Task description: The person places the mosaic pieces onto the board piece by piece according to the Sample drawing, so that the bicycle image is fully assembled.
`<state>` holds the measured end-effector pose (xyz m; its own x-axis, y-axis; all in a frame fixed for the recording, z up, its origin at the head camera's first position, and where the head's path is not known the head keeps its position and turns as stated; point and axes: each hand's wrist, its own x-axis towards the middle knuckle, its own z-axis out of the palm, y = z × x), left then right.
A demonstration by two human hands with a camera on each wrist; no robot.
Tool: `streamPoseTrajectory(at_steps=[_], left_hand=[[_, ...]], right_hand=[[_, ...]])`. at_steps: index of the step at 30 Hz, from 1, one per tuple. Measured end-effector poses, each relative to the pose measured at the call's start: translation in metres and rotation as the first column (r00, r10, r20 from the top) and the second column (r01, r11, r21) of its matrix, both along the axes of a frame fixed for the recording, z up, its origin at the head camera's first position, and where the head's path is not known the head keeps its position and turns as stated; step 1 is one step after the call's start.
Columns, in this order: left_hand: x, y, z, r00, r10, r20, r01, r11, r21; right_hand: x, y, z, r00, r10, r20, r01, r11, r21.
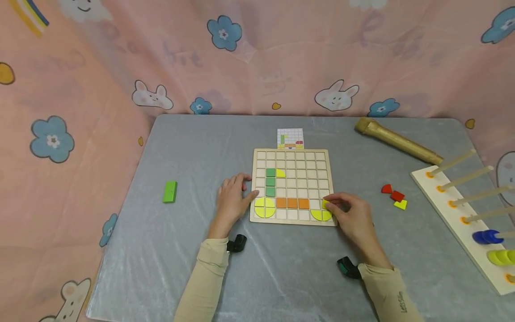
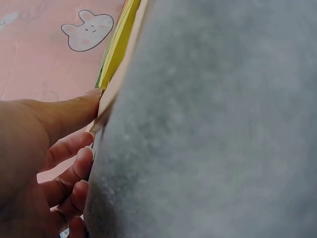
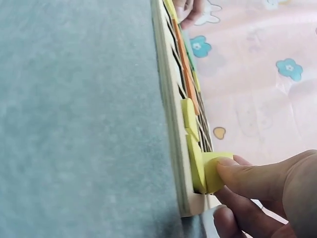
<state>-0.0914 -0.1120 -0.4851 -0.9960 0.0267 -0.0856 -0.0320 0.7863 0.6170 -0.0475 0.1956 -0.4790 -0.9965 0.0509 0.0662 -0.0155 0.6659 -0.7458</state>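
A square wooden grid board (image 1: 302,187) lies on the table. My left hand (image 1: 233,197) holds its left edge, thumb on the rim and fingers against the side. At the lower right, my right hand (image 1: 354,218) pinches a yellow piece (image 3: 212,172) between thumb and fingers, just above the yellow quarter-circle pieces (image 1: 321,215) in that corner. Several yellow pieces form a circle (image 1: 264,207) at the lower left. Orange squares (image 1: 292,203) make a row, green squares (image 1: 271,182) a column, with one yellow quarter-circle (image 1: 280,173) beside its top.
A printed pattern card (image 1: 290,138) touches the board's far edge. To the right lie red pieces (image 1: 397,196), a yellow piece (image 1: 400,205), a gold tube (image 1: 398,139) and a pegged wooden stand (image 1: 454,223) with rings. A green block (image 1: 170,192) lies at left.
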Motion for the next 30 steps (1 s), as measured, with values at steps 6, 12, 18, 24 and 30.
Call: streamPoseTrajectory(at_steps=[6, 12, 18, 24, 30], left_hand=[[0.0, 0.0, 0.0, 1.0, 0.001, -0.003, -0.001, 1.0, 0.005], [0.0, -0.001, 0.0, 1.0, -0.002, -0.008, 0.002, 1.0, 0.004], [0.0, -0.001, 0.0, 1.0, -0.004, -0.003, 0.004, 1.0, 0.003], [0.0, 0.0, 0.0, 1.0, -0.001, -0.001, 0.001, 1.0, 0.005], [0.0, 0.0, 0.0, 1.0, 0.002, 0.001, -0.002, 1.0, 0.006]], right_hand=[[0.0, -0.002, -0.004, 1.0, -0.002, -0.018, 0.002, 1.0, 0.02], [-0.001, -0.002, -0.003, 1.0, -0.002, -0.025, 0.002, 1.0, 0.004], [-0.002, -0.001, -0.002, 1.0, -0.001, -0.015, 0.001, 1.0, 0.016], [-0.001, 0.001, -0.006, 0.999, -0.007, -0.044, 0.008, 1.0, 0.013], [0.003, 0.019, -0.006, 0.988, -0.148, -0.046, 0.148, 0.989, -0.001]])
